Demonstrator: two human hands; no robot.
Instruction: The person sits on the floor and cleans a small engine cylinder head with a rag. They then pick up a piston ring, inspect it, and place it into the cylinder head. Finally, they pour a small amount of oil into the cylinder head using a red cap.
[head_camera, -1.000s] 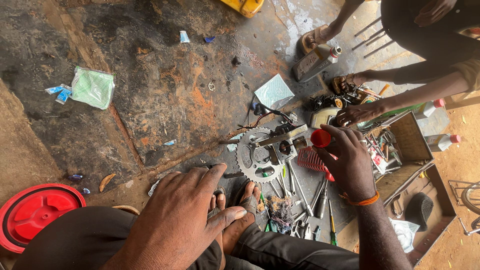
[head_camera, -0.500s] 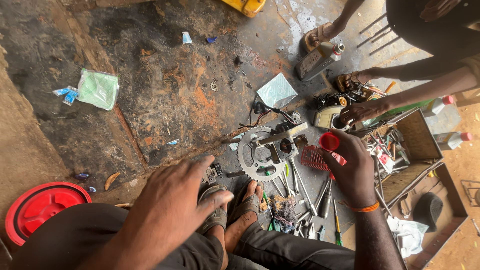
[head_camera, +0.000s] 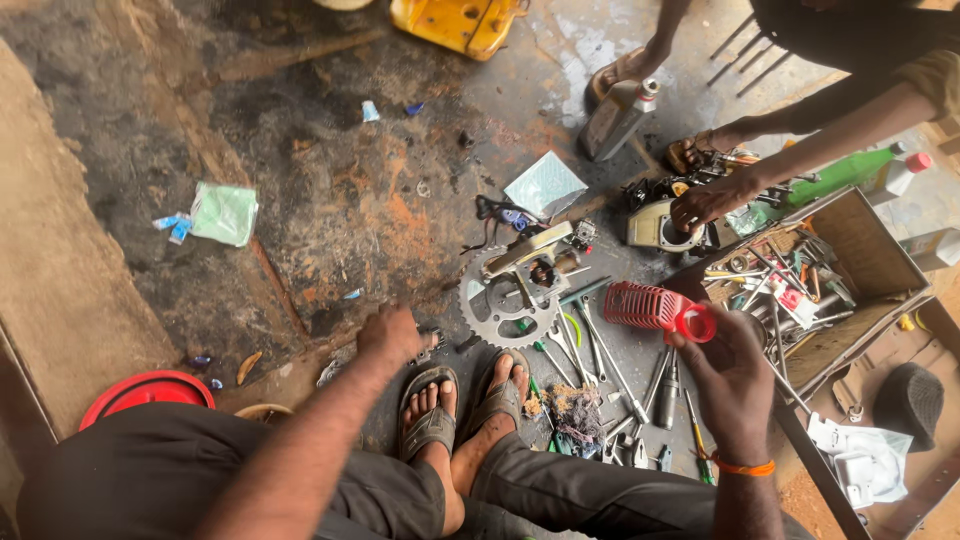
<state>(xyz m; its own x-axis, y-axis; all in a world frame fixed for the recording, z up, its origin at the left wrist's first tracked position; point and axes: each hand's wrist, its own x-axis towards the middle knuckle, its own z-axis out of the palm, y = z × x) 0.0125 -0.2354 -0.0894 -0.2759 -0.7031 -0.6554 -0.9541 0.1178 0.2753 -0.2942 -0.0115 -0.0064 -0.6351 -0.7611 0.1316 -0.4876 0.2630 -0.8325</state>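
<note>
My right hand grips a red ribbed plastic part with a round red end, held above the tools at the right. My left hand reaches down to the dirty floor just left of my sandalled feet, fingers curled over a small dark metal piece; whether it grips the piece I cannot tell. Ahead of my feet lies a large toothed sprocket with a cream bracket on it. Several screwdrivers and wrenches lie between the sprocket and my right hand.
Another person's hand rests on a small engine part at the upper right. An open toolbox stands right. A grey oil bottle, a yellow casing, a red lid and a green bottle lie around.
My left hand has dropped from my knee to the floor beside my feet. My right hand has drawn the red part back toward me. The view has shifted slightly.
</note>
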